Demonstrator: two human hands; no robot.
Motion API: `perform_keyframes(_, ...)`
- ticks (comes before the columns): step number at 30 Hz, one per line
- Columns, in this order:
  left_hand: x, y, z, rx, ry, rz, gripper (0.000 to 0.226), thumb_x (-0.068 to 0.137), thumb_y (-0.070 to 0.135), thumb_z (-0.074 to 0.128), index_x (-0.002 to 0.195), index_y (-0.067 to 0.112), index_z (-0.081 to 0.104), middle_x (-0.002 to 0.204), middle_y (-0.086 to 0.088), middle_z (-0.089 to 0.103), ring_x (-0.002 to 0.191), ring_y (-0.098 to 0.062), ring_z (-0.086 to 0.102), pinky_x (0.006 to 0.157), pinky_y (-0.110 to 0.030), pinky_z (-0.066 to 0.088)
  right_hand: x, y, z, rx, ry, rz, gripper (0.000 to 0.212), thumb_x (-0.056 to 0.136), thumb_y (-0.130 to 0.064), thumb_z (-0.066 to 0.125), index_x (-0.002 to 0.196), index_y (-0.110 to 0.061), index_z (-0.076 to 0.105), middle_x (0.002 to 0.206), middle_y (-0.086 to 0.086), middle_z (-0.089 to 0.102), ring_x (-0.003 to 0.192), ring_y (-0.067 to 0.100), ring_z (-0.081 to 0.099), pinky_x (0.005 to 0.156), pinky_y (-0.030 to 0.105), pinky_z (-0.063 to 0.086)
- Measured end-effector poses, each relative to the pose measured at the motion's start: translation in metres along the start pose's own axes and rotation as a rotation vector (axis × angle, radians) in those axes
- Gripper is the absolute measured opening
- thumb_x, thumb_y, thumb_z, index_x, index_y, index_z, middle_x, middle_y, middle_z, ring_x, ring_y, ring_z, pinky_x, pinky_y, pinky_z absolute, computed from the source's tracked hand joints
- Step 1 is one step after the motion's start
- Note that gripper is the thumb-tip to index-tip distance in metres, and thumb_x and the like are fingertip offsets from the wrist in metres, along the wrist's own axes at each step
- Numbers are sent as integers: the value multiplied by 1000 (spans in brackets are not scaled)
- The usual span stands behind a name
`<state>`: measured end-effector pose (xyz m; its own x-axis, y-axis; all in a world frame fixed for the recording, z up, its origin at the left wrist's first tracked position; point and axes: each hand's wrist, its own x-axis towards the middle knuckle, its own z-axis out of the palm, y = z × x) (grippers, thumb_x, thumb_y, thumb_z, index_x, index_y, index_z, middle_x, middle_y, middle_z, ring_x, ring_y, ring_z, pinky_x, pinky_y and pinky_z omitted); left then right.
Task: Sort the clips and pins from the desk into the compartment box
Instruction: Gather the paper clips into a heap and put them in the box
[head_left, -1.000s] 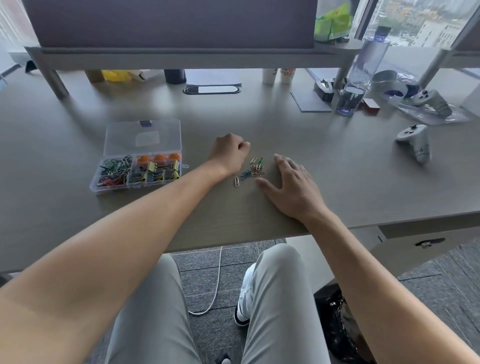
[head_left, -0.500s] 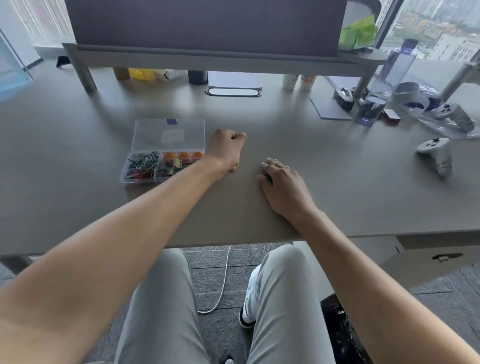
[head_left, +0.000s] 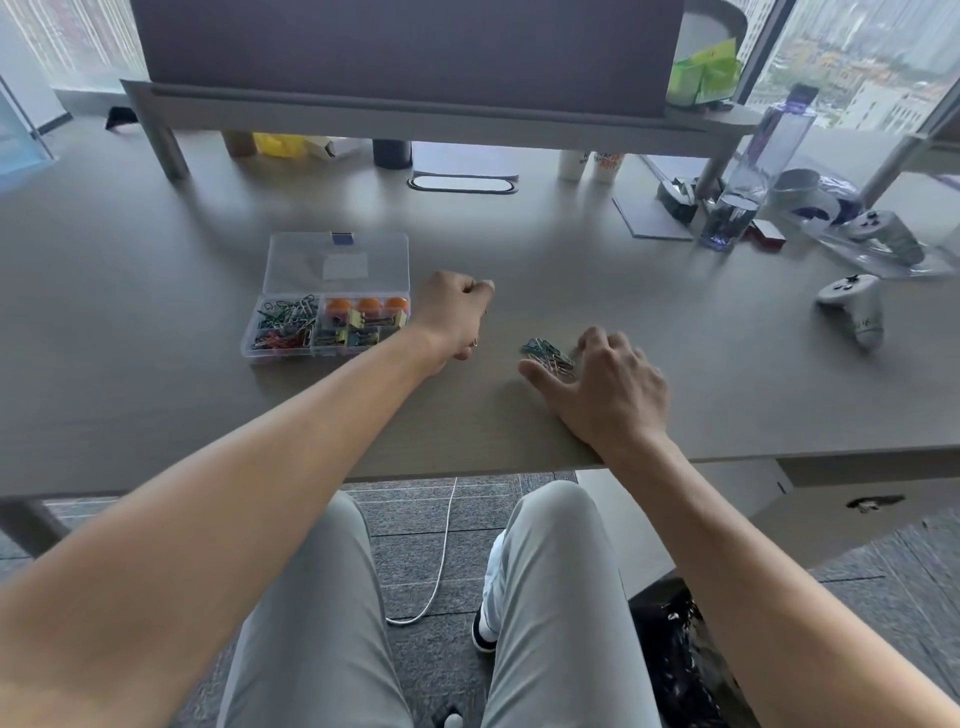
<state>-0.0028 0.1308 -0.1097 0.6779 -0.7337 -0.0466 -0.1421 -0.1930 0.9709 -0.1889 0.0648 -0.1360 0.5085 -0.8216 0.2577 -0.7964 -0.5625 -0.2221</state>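
The left hand (head_left: 454, 317) is curled into a fist on the table (head_left: 156, 405), a single paper clip (head_left: 475, 342) showing at its lower edge, though whether the fingers grip anything cannot be told. At its 9 o'clock, just beside it, the clear compartment box (head_left: 332, 325) lies open with clips and orange pins sorted inside. At the fist's 4 o'clock the right hand (head_left: 608, 387) rests with relaxed fingers spread against a small heap of coloured paper clips (head_left: 545, 354).

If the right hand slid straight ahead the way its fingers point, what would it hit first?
The right hand points forward and a little left, and the small pile of coloured paper clips lies right at its fingertips, so it would likely meet those first. Beyond them the desk looks bare for a good stretch.
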Motion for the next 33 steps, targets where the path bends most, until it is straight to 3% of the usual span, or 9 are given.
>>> perform_keyframes(4, -5, -1, -4, -3, -8, -5, 45, 104, 23, 49, 63, 15, 32, 59, -6, 32, 40, -17, 28, 40, -19, 24, 11, -11, 2, -67, 20, -113, 71, 82, -86, 40, 109, -21, 53, 107, 5, 69, 96, 31, 68, 72, 37, 45)
perform_keyframes(9, -8, -1, -10, -7, 6, -12, 45, 103, 24, 50, 63, 16, 31, 62, -7, 33, 39, -17, 29, 42, -20, 24, 28, -18, -1, -123, -72, -248, 37, 103, -54, 38, 106, -18, 45, 108, 12, 70, 97, 37, 68, 68, 38, 36)
perform_keyframes(14, -14, 2, -10, -11, -14, -8, 45, 104, 24, 48, 64, 17, 30, 61, -6, 31, 38, -17, 28, 42, -21, 23, 39, -15, -3, -206, -158, -351, 2, 103, -18, 37, 102, -15, 38, 103, 21, 70, 90, 43, 67, 65, 40, 38)
perform_keyframes(18, -21, 4, -11, -2, -13, -3, 46, 104, 24, 48, 63, 17, 29, 59, -5, 29, 38, -17, 28, 42, -21, 24, 41, -16, -8, -245, -180, -377, 12, 97, -1, 36, 100, -12, 34, 96, 23, 68, 84, 43, 65, 63, 40, 39)
perform_keyframes(24, -26, 5, -23, -10, 15, 2, 45, 103, 26, 49, 63, 17, 30, 59, -5, 31, 38, -17, 29, 40, -19, 24, 37, -12, -10, -116, -167, -278, 4, 99, -6, 38, 101, -9, 39, 93, 26, 66, 72, 38, 51, 65, 40, 39)
perform_keyframes(29, -28, 3, -36, 14, 45, 6, 45, 103, 27, 49, 62, 16, 33, 59, -6, 34, 40, -18, 31, 39, -19, 25, 34, -18, -12, 180, -88, -104, 24, 105, -31, 44, 106, -10, 55, 99, 19, 67, 90, 40, 60, 70, 39, 42)
perform_keyframes(33, -33, 8, -54, 48, 72, 23, 43, 104, 28, 48, 65, 16, 35, 61, -6, 34, 41, -17, 31, 41, -20, 27, 29, -44, -16, 427, -85, -70, 23, 104, -35, 50, 96, -15, 59, 93, 8, 66, 92, 34, 58, 75, 38, 46)
